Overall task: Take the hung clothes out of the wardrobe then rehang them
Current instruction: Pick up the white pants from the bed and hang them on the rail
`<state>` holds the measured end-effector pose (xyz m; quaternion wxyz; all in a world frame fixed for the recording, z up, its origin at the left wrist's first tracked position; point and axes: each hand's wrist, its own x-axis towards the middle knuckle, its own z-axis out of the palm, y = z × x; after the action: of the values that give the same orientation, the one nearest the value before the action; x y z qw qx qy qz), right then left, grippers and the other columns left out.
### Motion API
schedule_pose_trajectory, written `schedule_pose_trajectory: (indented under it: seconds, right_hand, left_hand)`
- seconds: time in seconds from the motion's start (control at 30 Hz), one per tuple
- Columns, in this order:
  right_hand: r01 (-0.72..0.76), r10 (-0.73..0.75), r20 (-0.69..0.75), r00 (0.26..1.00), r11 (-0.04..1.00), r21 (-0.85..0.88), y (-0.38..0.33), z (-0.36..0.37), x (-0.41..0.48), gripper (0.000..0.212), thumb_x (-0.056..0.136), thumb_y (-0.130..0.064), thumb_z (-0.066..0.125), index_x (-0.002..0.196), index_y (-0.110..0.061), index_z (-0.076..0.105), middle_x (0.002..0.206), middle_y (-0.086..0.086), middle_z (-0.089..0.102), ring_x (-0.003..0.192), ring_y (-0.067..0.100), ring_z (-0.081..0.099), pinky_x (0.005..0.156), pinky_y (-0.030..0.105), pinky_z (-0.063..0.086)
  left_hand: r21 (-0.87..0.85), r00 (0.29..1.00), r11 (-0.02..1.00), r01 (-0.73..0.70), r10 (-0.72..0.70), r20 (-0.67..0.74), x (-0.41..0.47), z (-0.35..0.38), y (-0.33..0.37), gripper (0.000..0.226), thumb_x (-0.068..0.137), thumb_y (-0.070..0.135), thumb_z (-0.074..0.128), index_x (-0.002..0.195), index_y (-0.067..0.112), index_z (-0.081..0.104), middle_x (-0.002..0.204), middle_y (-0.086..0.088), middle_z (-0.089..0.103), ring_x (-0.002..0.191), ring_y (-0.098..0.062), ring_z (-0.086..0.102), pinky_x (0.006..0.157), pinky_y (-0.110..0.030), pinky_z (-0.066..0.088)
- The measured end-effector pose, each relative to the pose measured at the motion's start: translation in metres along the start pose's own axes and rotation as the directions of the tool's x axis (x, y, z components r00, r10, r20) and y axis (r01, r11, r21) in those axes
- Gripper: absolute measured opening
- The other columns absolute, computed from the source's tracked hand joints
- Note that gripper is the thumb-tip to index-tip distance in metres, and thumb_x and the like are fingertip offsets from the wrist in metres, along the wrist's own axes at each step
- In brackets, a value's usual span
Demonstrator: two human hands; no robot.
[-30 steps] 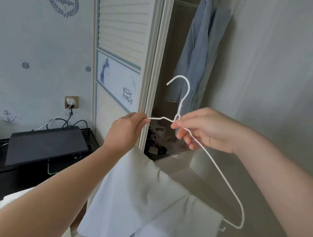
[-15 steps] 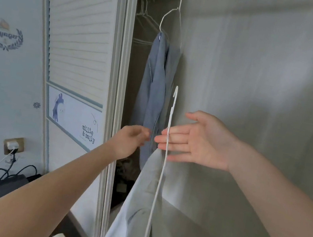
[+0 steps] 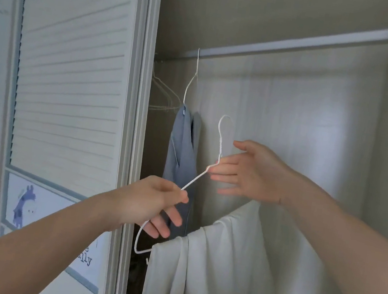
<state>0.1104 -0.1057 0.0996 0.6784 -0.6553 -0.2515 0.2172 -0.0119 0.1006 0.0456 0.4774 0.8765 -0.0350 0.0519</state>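
Observation:
A white wire hanger (image 3: 221, 136) carries a pale white garment (image 3: 218, 267) draped over its bottom bar. My left hand (image 3: 151, 204) pinches the hanger's left shoulder wire between thumb and finger. My right hand (image 3: 250, 172) is held flat with straight fingers, their tips touching the hanger's neck just under the hook. The hook points up, well below the wardrobe rail (image 3: 296, 43). A blue-grey garment (image 3: 180, 160) hangs from another white hanger on the rail, just left of and behind the held hanger.
The white louvred sliding door (image 3: 71, 73) stands at the left of the opening, with a giraffe picture panel (image 3: 29, 206) below. Several bare wire hangers (image 3: 162, 97) hang at the rail's far left. The wardrobe's back wall (image 3: 307, 128) lies behind my right hand.
The view has tilted up, showing the rail. The hanger has turned from edge-on to slanted, with the garment spread across it. My left hand now pinches its shoulder wire.

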Motion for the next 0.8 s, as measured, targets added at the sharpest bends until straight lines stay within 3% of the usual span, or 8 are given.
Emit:
schedule_pose_trajectory:
  seconds: [0.17,0.37,0.57,0.67,0.8]
  right_hand:
    - [0.072,-0.076,-0.059,0.995,0.994,-0.076,-0.05,-0.01,0.027,0.064,0.098,-0.048,0.035,0.14,0.001,0.043,0.116,0.019,0.069,0.123,0.03,0.055,0.106,0.054,0.04]
    - [0.143,-0.158,-0.076,0.985,0.975,-0.171,-0.113,-0.035,0.063,0.068,0.099,-0.052,0.028,0.135,0.003,0.046,0.114,0.019,0.07,0.125,0.031,0.053,0.109,0.053,0.036]
    - [0.187,-0.214,-0.073,0.974,0.944,-0.273,-0.166,-0.056,0.108,0.076,0.098,-0.057,0.022,0.142,0.003,0.039,0.114,0.02,0.07,0.122,0.031,0.054,0.11,0.053,0.035]
    - [0.24,-0.267,-0.053,0.962,0.925,-0.293,-0.193,-0.063,0.131,0.075,0.098,-0.058,0.022,0.141,0.0,0.042,0.115,0.019,0.069,0.122,0.034,0.054,0.109,0.054,0.035]
    - [0.31,-0.333,-0.02,0.943,0.897,-0.314,-0.226,-0.07,0.164,0.071,0.098,-0.059,0.023,0.127,-0.002,0.052,0.127,0.017,0.063,0.12,0.036,0.054,0.107,0.056,0.036]
  left_hand:
    - [0.212,0.948,0.961,-0.179,0.226,-0.224,0.048,-0.023,0.021,0.027,0.105,0.024,0.043,0.098,0.013,0.066,0.059,-0.004,0.053,0.041,-0.011,0.045,0.045,-0.023,0.043]
    - [0.458,0.763,0.822,-0.34,0.525,-0.376,0.105,-0.043,0.063,0.03,0.105,0.022,0.042,0.093,0.015,0.067,0.052,0.008,0.045,0.039,-0.001,0.044,0.044,-0.014,0.031]
    - [0.603,0.673,0.755,-0.259,0.588,-0.448,0.15,-0.066,0.112,0.028,0.103,0.017,0.041,0.093,0.01,0.066,0.065,0.003,0.054,0.053,-0.007,0.048,0.046,-0.013,0.031]
    - [0.671,0.63,0.72,-0.179,0.608,-0.484,0.169,-0.082,0.139,0.026,0.101,0.014,0.043,0.097,0.005,0.067,0.082,-0.009,0.066,0.071,-0.023,0.061,0.062,-0.028,0.047]
    - [0.7,0.548,0.709,-0.086,0.621,-0.561,0.196,-0.105,0.167,0.029,0.099,0.015,0.041,0.096,0.005,0.068,0.091,-0.015,0.068,0.083,-0.034,0.064,0.072,-0.036,0.051]
